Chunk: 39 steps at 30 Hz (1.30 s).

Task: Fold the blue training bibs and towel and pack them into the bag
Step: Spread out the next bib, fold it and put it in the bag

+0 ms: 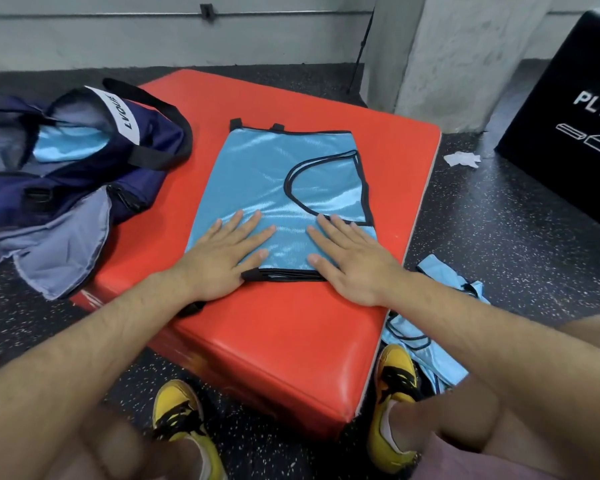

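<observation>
A shiny blue satin training bib with black trim (278, 188) lies flat at frame centre on a red padded block (291, 341), long axis running away from the person, whose left hand (226, 258) and right hand (347, 261), fingers straight, press its near edge; the open navy bag (84, 157) sits upper left, nearer the left hand.

floor (499, 216): black speckled rubber | wall (118, 39): grey | pad (274, 341): red

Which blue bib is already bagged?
The bib inside the navy bag; another bib lies on the red pad under left hand and right hand, others on the floor.
</observation>
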### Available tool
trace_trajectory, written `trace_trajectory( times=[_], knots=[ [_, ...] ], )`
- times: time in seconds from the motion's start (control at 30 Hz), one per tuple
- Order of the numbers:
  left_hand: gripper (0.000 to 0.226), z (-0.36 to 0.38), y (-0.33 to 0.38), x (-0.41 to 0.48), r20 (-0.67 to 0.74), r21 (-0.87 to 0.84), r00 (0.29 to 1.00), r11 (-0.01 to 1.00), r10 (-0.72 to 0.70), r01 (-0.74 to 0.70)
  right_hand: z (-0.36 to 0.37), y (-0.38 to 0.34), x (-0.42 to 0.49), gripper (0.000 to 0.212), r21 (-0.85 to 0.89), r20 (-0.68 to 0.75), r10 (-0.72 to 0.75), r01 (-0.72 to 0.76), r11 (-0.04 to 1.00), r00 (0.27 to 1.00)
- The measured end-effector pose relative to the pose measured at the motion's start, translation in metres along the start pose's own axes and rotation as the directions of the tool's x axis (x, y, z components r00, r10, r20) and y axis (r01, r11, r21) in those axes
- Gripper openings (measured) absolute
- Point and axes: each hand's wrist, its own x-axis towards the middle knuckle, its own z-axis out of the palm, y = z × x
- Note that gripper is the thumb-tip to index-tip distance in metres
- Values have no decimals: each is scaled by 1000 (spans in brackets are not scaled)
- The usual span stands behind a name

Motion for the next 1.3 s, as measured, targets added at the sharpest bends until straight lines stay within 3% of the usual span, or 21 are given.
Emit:
trace_trajectory(
  times=[0.13,0.27,0.37,0.47,0.6,0.7,0.9,1.03,1.1,1.17,1.3],
  knots=[
    [50,-2,3,-5,32,-114,999,993,34,-30,-6,33,-21,82,19,-7,-66,66,998,998],
    [45,-10,-3,-19,-84,-391,992,913,90,-116,-16,46,-33,52,135,-201,-290,320,938,936],
    [27,-20,-21,-39,-236,-346,968,924,82,-163,-21,47,-33,32,122,-312,-324,376,918,893],
    [10,-29,-42,-58,-230,-351,972,927,49,-130,-22,51,-31,26,101,-305,-324,369,924,895],
    [44,-33,-58,-77,-150,-448,988,889,36,-100,-23,47,-29,26,22,-286,-328,348,937,901],
    [35,-30,-62,-82,-116,-412,991,905,60,-103,-24,44,-29,24,-13,-256,-319,327,945,912],
    [33,-24,-57,-75,-254,-296,966,948,42,-119,-24,48,-32,27,63,-272,-293,321,945,917],
    [31,-28,-52,-71,-227,-309,974,949,-13,-59,-27,42,-31,22,27,-222,-256,268,963,941],
    [42,-35,-53,-72,-128,-466,989,885,-76,7,-41,38,-35,15,128,-152,-194,214,968,969],
    [35,-45,-50,-69,-41,-615,992,785,-119,69,-57,37,-36,15,309,-60,-104,117,944,993],
    [41,-64,-45,-38,-100,-666,956,732,-277,143,-75,44,-16,15,536,-128,79,2,844,989]
  ],
)
